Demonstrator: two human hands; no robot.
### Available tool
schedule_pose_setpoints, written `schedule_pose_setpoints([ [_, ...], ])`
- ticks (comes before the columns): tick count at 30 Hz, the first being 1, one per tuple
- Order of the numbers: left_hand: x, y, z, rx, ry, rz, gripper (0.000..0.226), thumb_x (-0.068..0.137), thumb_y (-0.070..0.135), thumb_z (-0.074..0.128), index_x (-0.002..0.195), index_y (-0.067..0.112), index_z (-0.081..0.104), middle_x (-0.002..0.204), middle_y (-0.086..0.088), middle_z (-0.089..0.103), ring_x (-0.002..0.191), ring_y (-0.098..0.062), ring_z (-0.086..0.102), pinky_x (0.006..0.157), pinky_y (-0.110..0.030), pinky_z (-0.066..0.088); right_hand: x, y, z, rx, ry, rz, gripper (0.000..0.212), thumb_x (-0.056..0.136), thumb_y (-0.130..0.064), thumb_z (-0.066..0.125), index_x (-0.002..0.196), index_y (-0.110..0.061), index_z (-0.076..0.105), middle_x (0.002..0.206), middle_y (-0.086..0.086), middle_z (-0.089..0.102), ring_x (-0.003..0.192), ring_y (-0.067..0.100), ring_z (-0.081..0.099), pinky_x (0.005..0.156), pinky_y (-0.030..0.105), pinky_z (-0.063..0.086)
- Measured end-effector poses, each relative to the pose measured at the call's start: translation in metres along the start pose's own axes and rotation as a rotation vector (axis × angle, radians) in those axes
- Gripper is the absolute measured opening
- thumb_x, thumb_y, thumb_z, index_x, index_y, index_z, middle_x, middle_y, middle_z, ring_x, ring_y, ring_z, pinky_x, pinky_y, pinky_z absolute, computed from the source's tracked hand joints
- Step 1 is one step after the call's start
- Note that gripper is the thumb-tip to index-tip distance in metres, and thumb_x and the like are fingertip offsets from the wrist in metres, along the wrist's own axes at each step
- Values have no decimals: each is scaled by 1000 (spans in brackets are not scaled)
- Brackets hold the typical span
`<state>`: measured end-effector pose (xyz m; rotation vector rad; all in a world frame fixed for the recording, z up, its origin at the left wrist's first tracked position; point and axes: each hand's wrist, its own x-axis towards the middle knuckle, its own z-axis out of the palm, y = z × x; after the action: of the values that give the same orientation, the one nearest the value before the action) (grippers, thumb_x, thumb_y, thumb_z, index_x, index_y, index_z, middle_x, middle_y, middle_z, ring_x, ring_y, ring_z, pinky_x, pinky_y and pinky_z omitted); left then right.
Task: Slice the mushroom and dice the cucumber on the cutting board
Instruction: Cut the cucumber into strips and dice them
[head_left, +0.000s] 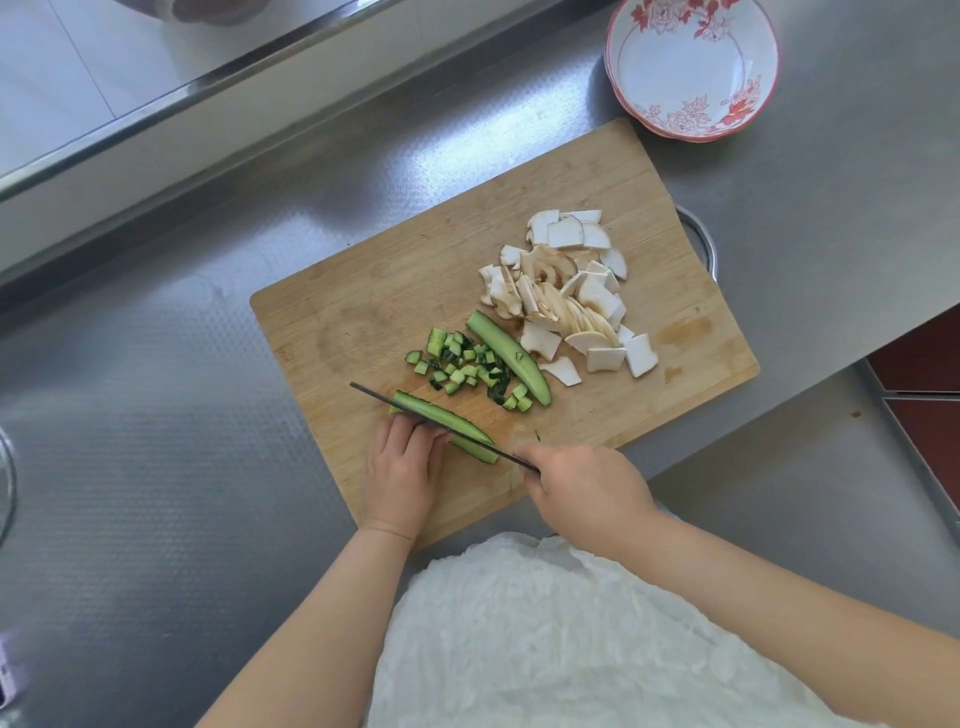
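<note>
A: Item one, the grips?

B: Right hand (587, 493) wrapped round the handle of a knife (441, 423), blade lying lengthwise along a cucumber strip (451, 423). Left hand (400, 470), fingers curled, pressing that strip down near the board's front edge.

A: Item two, cucumber stock?

B: Diced cucumber (462, 366) in a loose heap mid-board; a second long cucumber piece (511, 358) just right of it, uncut.

A: Mushroom?

B: Sliced mushroom (569, 296), piled on the right half of the wooden cutting board (363, 306).

A: Surroundings?

B: Steel tabletop (156, 467); a red-flowered bowl (693, 67) beyond the board's far corner, apart from it.
</note>
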<state>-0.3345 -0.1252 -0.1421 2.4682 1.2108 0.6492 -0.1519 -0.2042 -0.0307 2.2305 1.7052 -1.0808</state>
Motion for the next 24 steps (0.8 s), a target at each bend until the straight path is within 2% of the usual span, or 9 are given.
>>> schedule_pose_setpoints([
  [8,-2,1,1,-24,-2,-21,31,100,28,47,87,4,62,85,-14,60,83,-26,48,72,-32,40,7,5,-3,-15,-19,-11,30,101,-32,36,126,-33,53,92,1,69,82,27,64,58,32,46],
  [11,-2,1,1,-20,5,-16,27,100,27,47,89,6,61,85,-14,60,83,-26,47,73,-32,39,8,6,-4,-15,-21,-19,30,101,-32,36,126,-33,53,89,1,68,80,26,64,57,32,46],
  [15,-2,2,2,-12,6,-25,29,100,26,46,87,5,61,84,-14,60,82,-26,46,72,-32,39,9,6,-6,-21,-27,-39,31,101,-31,36,126,-34,53,88,1,68,79,27,63,54,30,41],
  [21,-4,2,4,-22,-6,-55,35,101,26,44,84,1,64,85,-15,60,82,-27,47,72,-35,41,8,5,-7,3,-58,-31,31,101,-30,35,127,-33,52,89,3,68,79,29,64,60,34,49],
  [24,-3,2,5,-23,1,-52,38,102,27,43,83,1,64,84,-15,60,81,-27,46,71,-35,41,10,5,-8,-6,-72,-21,31,101,-30,35,127,-33,52,89,3,68,80,28,63,59,33,48],
])
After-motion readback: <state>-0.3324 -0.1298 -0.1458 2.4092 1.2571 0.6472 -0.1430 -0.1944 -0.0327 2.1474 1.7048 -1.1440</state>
